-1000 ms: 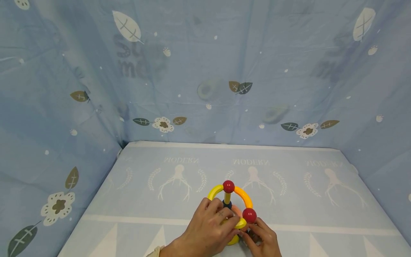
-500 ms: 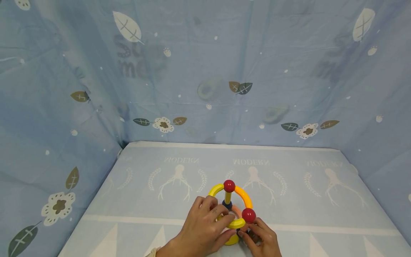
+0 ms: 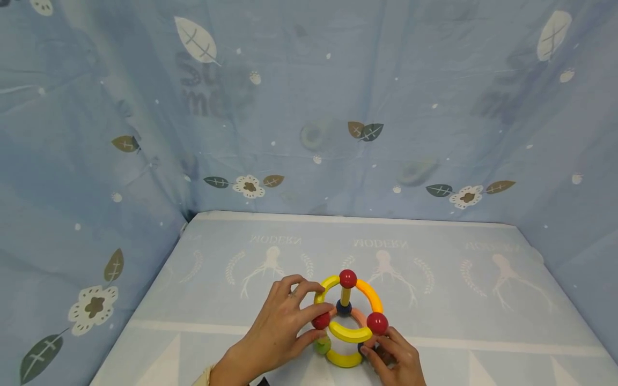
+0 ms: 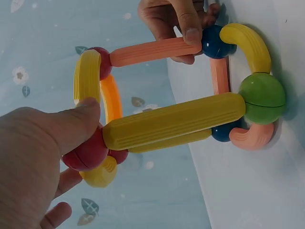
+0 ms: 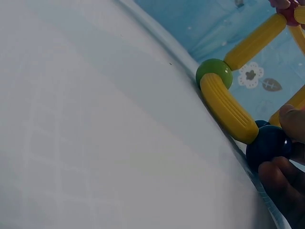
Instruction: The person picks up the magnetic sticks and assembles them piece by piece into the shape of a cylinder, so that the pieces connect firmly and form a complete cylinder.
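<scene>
A ring-on-ring frame of a magnetic ball-and-rod toy stands on the table, between both hands. Its upper ring has a back red ball (image 3: 347, 279), a right red ball (image 3: 377, 323), an orange curved rod (image 3: 369, 296) and a front yellow curved rod (image 3: 350, 333). My left hand (image 3: 282, 324) pinches the left red ball (image 4: 88, 153) between thumb and fingers. Below that ball, a straight yellow rod (image 4: 174, 120) runs to a green ball (image 4: 262, 98). My right hand (image 3: 398, 358) grips a blue ball (image 5: 268, 147) at the lower right, beside a salmon upright rod (image 4: 155, 51).
A pale printed cloth covers the table (image 3: 232, 321). Blue patterned curtain (image 3: 289, 107) rises behind it and on both sides. A small dark object (image 3: 263, 381) shows at the bottom edge near the left wrist.
My left hand has moved left, from over the frame's front to its left red ball, uncovering the front yellow rod and green ball. The right hand stays at the lower right.
</scene>
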Tool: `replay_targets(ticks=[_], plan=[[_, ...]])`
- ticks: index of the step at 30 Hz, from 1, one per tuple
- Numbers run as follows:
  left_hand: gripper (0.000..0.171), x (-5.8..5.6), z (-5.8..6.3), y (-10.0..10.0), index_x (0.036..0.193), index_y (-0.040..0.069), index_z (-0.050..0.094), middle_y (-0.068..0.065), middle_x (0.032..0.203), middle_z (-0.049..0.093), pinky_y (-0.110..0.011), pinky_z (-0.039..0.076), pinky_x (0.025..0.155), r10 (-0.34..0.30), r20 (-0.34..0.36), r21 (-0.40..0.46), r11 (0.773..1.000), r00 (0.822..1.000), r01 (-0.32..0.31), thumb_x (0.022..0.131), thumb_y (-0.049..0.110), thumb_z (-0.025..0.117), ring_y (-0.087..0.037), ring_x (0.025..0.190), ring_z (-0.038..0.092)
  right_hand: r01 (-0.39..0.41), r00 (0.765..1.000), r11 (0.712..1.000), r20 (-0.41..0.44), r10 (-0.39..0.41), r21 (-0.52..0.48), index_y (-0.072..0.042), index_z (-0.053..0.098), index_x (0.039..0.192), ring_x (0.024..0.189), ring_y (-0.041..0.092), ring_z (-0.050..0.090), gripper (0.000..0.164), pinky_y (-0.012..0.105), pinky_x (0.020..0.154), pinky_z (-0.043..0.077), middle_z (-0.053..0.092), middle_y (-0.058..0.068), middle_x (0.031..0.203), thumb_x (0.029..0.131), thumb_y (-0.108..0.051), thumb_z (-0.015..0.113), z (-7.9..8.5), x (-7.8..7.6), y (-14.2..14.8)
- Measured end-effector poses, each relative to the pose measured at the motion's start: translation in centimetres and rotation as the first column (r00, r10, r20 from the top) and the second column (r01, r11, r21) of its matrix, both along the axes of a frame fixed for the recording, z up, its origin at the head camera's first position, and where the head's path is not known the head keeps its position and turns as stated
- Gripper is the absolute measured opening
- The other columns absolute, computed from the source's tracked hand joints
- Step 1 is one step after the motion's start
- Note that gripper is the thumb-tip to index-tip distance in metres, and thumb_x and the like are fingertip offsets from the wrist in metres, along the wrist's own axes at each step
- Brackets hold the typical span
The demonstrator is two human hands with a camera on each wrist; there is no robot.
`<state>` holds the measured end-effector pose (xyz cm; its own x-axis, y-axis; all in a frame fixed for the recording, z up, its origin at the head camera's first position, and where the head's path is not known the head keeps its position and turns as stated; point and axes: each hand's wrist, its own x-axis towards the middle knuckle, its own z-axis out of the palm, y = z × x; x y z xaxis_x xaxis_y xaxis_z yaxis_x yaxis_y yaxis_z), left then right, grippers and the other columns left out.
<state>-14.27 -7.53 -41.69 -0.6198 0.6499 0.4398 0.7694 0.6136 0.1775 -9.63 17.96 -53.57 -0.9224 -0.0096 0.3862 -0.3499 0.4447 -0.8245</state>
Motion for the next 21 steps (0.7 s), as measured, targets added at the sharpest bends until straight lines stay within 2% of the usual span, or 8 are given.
replay_targets(ticks=[3,8,11,13,15,17,21], plan=[[0.037,-0.2,0.1,0.3,0.113,0.032,0.070,0.004,0.126,0.053,-0.044,0.035,0.091,-0.037,0.022,0.013,0.999,0.999,0.037,0.078,0.035,0.084,-0.024,0.121,0.037,0.005,1.000,1.000,0.006,-0.005,-0.001,-0.026,0.067,0.082,0.052,0.002,0.050,0.038,0.020,0.046,0.047,0.053,-0.014,0.085,0.070,0.005,0.084,0.0,0.0,-0.1],[0.015,-0.3,0.3,0.6,0.098,0.032,0.071,0.007,0.125,0.053,-0.043,0.034,0.092,-0.073,0.049,0.033,0.997,0.996,0.071,0.084,0.034,0.078,-0.022,0.122,0.036,0.011,0.999,1.000,0.036,-0.011,-0.001,-0.024,0.068,0.083,0.054,0.003,0.051,0.035,0.023,0.048,0.049,0.054,-0.013,0.086,0.071,0.006,0.084,0.0,0.1,-0.3],[0.018,-0.3,0.3,0.6,0.100,0.032,0.071,0.006,0.129,0.053,-0.044,0.033,0.094,-0.072,0.063,0.019,0.997,0.995,0.071,0.084,0.038,0.078,-0.022,0.124,0.035,0.024,0.999,1.000,0.049,-0.024,0.004,-0.015,0.072,0.085,0.057,0.004,0.052,0.033,0.024,0.049,0.050,0.056,-0.013,0.088,0.068,0.012,0.082,0.0,0.0,-0.3],[0.027,-0.1,0.2,0.7,0.107,0.031,0.070,0.005,0.135,0.049,-0.045,0.032,0.096,-0.058,0.048,-0.005,0.998,0.997,0.059,0.083,0.043,0.077,-0.023,0.127,0.033,0.030,0.998,1.000,0.054,-0.030,0.007,-0.009,0.073,0.087,0.059,0.004,0.052,0.033,0.025,0.049,0.051,0.057,-0.013,0.089,0.066,0.016,0.080,0.0,0.0,-0.2],[0.032,0.3,-0.2,1.1,0.111,0.031,0.068,0.002,0.141,0.045,-0.045,0.030,0.096,-0.056,-0.012,-0.019,0.998,0.998,0.055,0.084,0.047,0.075,-0.025,0.129,0.031,0.032,0.998,0.999,0.047,-0.033,0.004,-0.005,0.074,0.090,0.060,0.004,0.052,0.035,0.025,0.050,0.051,0.058,-0.013,0.090,0.063,0.019,0.079,-0.1,0.0,-0.1],[0.032,1.0,-0.9,2.0,0.111,0.028,0.069,-0.002,0.144,0.043,-0.043,0.028,0.092,-0.056,-0.112,-0.003,0.998,0.992,0.056,0.087,0.050,0.071,-0.028,0.130,0.031,0.025,0.999,1.000,0.027,-0.025,-0.004,-0.004,0.075,0.091,0.059,0.004,0.053,0.036,0.023,0.050,0.050,0.058,-0.012,0.091,0.063,0.019,0.079,-0.2,0.0,0.1],[0.037,2.5,-2.9,4.7,0.097,0.024,0.071,-0.012,0.147,0.042,-0.044,0.024,0.085,0.002,-0.315,0.093,0.995,0.949,0.029,0.094,0.057,0.054,-0.037,0.128,0.033,-0.015,0.996,1.000,-0.089,0.013,-0.022,-0.001,0.074,0.094,0.058,0.004,0.055,0.040,0.019,0.048,0.049,0.060,-0.007,0.093,0.061,0.021,0.078,-0.5,-0.1,0.4]])
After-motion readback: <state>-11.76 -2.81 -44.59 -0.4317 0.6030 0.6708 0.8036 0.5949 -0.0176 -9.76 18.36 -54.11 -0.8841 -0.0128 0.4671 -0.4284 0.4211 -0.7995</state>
